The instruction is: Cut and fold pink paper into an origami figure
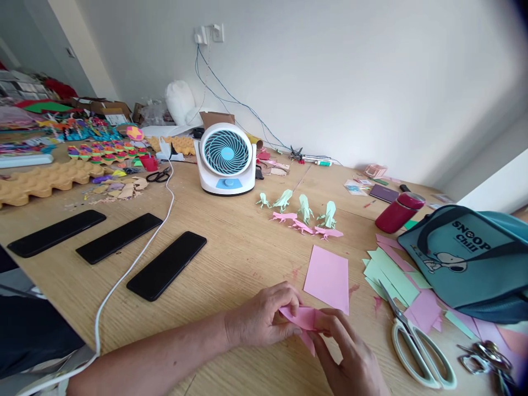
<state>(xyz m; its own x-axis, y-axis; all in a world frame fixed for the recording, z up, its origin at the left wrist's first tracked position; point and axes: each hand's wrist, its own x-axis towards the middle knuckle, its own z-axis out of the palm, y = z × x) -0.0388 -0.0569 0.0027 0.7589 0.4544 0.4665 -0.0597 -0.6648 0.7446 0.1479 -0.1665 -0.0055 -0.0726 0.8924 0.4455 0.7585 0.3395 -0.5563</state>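
Observation:
A partly folded piece of pink paper (304, 318) is held between both hands above the table's near side. My left hand (266, 314) pinches its left end between thumb and fingers. On the right end, my right hand (346, 349) grips with thumb and fingers, and a pink flap hangs below. Just beyond lies a flat sheet of pink paper (328, 278). Farther back stand several green folded paper figures (304, 208), with pink folded paper figures (302, 226) in front of them.
Scissors (416, 341) and keys (489, 357) lie at right, near green paper sheets (391, 275), a teal bag (470, 258) and a red bottle (400, 213). A fan (226, 159) stands at the back. Several black phones (167, 265) and a white cable (136, 258) lie left.

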